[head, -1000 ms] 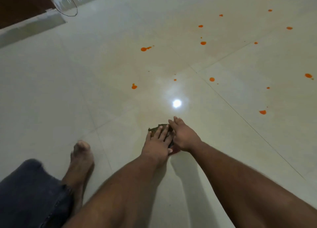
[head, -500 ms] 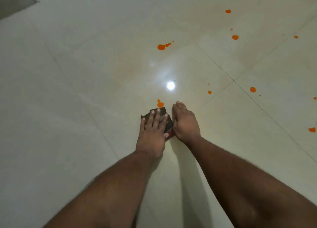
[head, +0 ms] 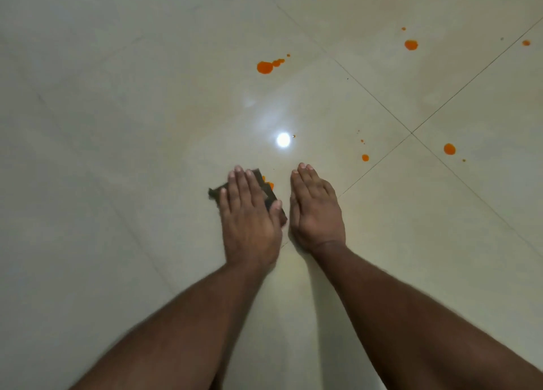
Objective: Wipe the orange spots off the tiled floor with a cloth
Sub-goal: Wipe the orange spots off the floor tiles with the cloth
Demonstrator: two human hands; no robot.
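Since half a second ago the hands have parted: the right hand (head: 316, 210) has come off the dark, flat folded cloth (head: 266, 190) and now lies flat on the pale glossy tiled floor (head: 117, 154) just beside it, fingers straight and together, gripping nothing. The left hand (head: 249, 216) presses the cloth down alone, fingers straight and slightly spread across it, thumb resting on its right edge; that grip is a flat press, not a pinch. The cloth's far right edge now touches a small orange spot (head: 269, 184), part of which peeks out beside it.

Most of the job looks undone. A large orange blot with 2 smaller drops (head: 265, 67) sits well ahead, and at least 5 more spots (head: 449, 149) are scattered to the right, across the tile joints.

Risks from here: pushing the cloth flat over a wet spot may drag it into a streak instead of lifting it. The right palm, bearing weight on a shiny floor, could slip or land on a nearby drop (head: 365, 157) and spread it.
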